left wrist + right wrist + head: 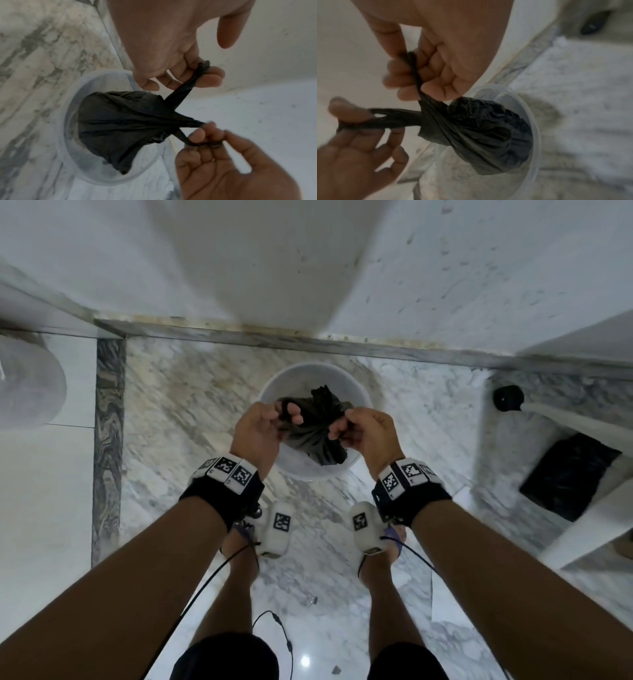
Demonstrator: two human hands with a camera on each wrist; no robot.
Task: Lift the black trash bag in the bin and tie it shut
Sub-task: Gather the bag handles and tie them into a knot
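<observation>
A small black trash bag (315,426) hangs between my hands over the mouth of a white round bin (265,392) on the marble floor. Its top is drawn into two tails that cross at the neck. My left hand (287,414) pinches one tail with curled fingers. My right hand (342,429) pinches the other. In the left wrist view my left hand (197,75) pulls a narrow tail up from the bag (120,121), while my right hand (204,134) holds the wider tail. In the right wrist view my right hand (414,81) and left hand (356,117) pull the bag (479,128) above the bin (536,128).
A white rounded fixture (257,268) stands close behind the bin against the wall. A white shelf unit with a black bag (568,477) on it fills the right side. A pale cylinder (27,381) sits at the left. My feet and loose cables (284,635) are below the hands.
</observation>
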